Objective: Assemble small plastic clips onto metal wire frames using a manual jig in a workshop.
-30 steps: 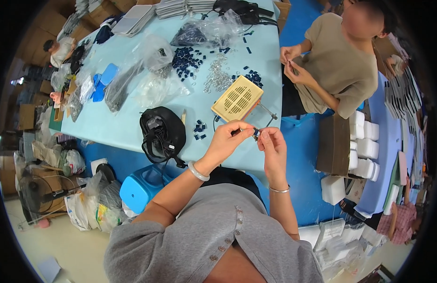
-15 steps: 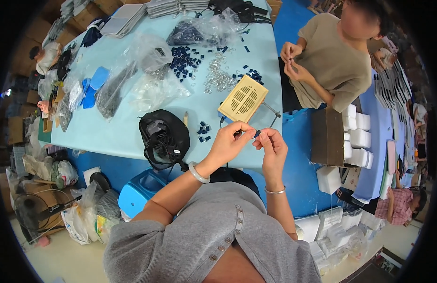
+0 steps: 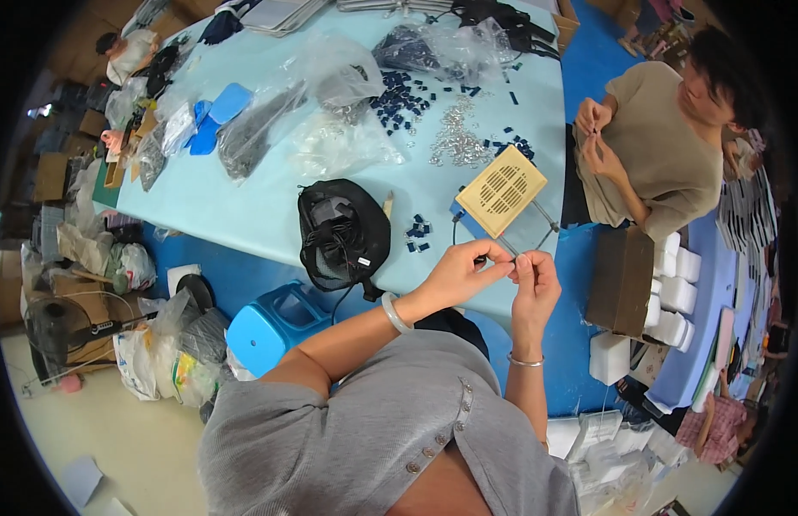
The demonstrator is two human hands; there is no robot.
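Observation:
At the table's near edge my two hands meet, fingertips against fingertips. My left hand (image 3: 469, 273) is pinched closed, a pale bangle on its wrist. My right hand (image 3: 535, 291), with a thin silver bangle, is also pinched closed. Whatever is between the fingertips is too small and covered to make out. Just beyond them stands a beige box with a slotted top (image 3: 500, 191) on a metal rod frame. Several small dark blue pieces (image 3: 418, 234) lie left of the box. Farther back are a heap of dark blue pieces (image 3: 400, 101) and a spread of small shiny clear pieces (image 3: 459, 138).
A black mesh bag (image 3: 343, 236) sits at the table edge, left of my hands. Clear plastic bags (image 3: 343, 142) lie behind it. A blue stool (image 3: 270, 331) stands below. At the right, a co-worker (image 3: 665, 146) holds both hands together near a cardboard box (image 3: 621, 279).
The view has shifted, so the table and everything on it appears farther right and lower. The dark blue piece seen between my fingertips before is now covered. My hands stay together.

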